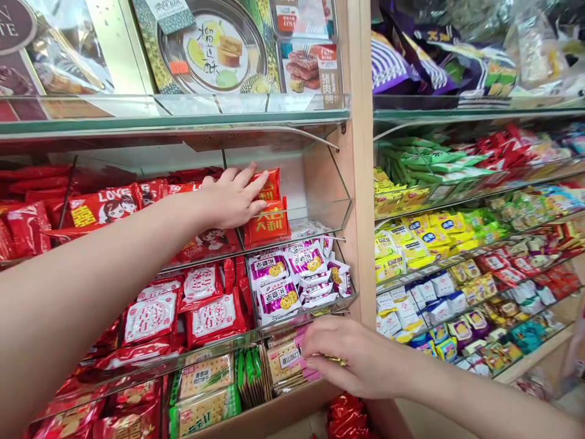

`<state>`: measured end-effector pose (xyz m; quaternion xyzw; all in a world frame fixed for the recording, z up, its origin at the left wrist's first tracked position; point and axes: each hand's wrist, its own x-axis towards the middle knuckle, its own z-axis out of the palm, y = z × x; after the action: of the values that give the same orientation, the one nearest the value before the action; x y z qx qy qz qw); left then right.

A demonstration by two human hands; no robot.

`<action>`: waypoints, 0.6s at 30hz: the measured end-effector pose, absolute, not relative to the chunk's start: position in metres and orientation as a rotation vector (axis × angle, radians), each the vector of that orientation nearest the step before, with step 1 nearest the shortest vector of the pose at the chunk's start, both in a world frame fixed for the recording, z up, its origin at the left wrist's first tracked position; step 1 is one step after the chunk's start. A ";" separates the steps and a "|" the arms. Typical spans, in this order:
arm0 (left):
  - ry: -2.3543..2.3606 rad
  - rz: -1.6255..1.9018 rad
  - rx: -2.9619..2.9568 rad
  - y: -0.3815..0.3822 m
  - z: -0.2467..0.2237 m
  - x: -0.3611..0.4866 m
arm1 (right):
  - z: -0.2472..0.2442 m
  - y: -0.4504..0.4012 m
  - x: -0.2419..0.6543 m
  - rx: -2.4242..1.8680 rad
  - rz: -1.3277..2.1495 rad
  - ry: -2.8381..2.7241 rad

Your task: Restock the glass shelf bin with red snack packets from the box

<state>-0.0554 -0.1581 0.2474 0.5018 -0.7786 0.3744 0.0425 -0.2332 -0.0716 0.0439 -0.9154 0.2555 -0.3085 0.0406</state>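
My left hand reaches across the upper glass bin, its fingers spread over red packets with yellow characters. It rests against their left side. Lower down, my right hand is at the right end of the bottom row, fingers curled beside a pink-edged cracker packet. A bit of shiny gold wrapper shows by its fingers; what lies under the fingers is hidden. Between the two hands is a bin of white and purple cookie packets.
Red and white packets fill the bin to the left. A glass shelf with boxed snacks runs above. A wooden post divides this shelf from another stocked rack at right. Red packets lie below.
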 end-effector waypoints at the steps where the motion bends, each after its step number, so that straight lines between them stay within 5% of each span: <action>1: -2.386 1.153 1.542 -0.158 0.247 -0.056 | 0.042 -0.073 -0.232 -2.811 -0.874 0.784; 18: -2.359 1.152 1.730 -0.164 0.267 -0.083 | -0.053 -0.093 -0.221 -2.747 -0.152 0.696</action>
<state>-0.0833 -0.1643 0.2672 0.5501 -0.7504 0.3664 -0.0013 -0.2210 -0.0925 -0.0529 -0.9569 0.2425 -0.0529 0.1511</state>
